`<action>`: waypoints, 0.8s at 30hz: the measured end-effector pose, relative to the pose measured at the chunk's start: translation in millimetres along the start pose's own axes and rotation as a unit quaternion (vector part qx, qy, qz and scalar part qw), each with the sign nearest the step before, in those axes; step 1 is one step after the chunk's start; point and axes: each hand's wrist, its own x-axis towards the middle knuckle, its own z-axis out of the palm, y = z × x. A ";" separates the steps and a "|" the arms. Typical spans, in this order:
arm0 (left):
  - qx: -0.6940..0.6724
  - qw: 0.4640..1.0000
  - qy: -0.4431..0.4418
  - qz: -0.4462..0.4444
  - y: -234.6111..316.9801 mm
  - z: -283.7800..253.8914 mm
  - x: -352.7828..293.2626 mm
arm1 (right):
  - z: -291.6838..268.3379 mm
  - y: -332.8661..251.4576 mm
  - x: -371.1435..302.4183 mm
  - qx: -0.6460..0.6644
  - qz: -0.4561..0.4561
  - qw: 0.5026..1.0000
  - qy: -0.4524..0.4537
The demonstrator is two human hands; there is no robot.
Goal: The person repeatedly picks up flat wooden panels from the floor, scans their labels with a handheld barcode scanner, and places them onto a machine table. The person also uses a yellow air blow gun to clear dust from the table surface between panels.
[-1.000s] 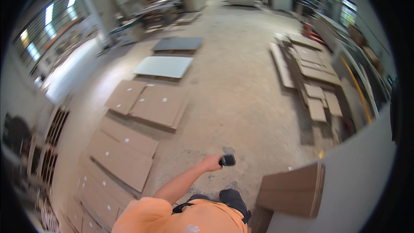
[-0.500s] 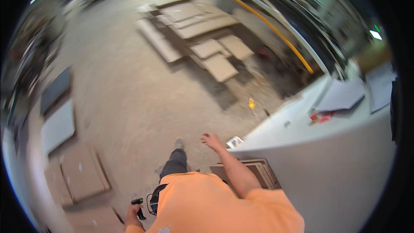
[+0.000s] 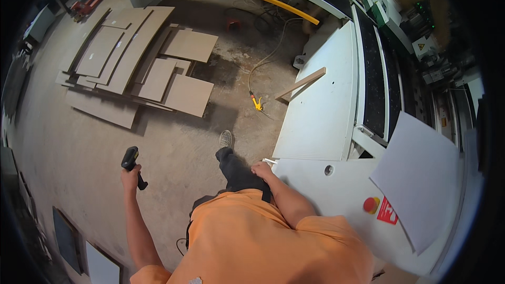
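Observation:
My left hand (image 3: 130,176) is wrapped round the grip of a black handheld barcode scanner (image 3: 130,159), held out over the concrete floor at the left. Close to my right thigh, my right hand (image 3: 261,169) hangs with curled fingers beside the front corner of a white machine cabinet (image 3: 310,126). A small white piece (image 3: 271,161) lies at that corner, right by the fingers; I see nothing in their grip. My grey shoe (image 3: 225,139) is on the floor ahead.
Stacked flat panels (image 3: 105,55) stand ahead left. A yellow air gun (image 3: 256,103) on a hose hangs near the cabinet, and a wooden strip (image 3: 302,84) leans there. White paper (image 3: 421,179) and a red stop button (image 3: 371,205) are at right. More panels (image 3: 102,263) lie lower left.
My view has swung right, toward the machine. The left hand has risen and reached forward with the barcode scanner. My right hand is now lower, close to the cabinet corner.

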 end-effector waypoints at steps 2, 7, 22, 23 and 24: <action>-0.002 0.997 -0.018 0.070 67.3 36.1 28.3 | -18.2 -10.8 47.6 0.037 0.067 0.995 0.068; 0.306 0.931 -0.189 0.067 123.6 119.5 78.0 | -74.9 -65.3 138.8 0.068 0.051 0.996 -0.005; 0.300 0.917 -0.255 -0.068 198.3 272.8 319.2 | -163.6 -165.2 282.6 0.072 0.153 0.985 0.030; 0.315 0.918 -0.241 -0.025 223.5 294.5 341.2 | -171.4 -169.0 292.0 0.029 0.187 0.981 0.038; 0.317 0.920 -0.226 -0.047 253.0 317.6 360.9 | -177.2 -177.0 304.2 0.130 0.214 0.966 0.058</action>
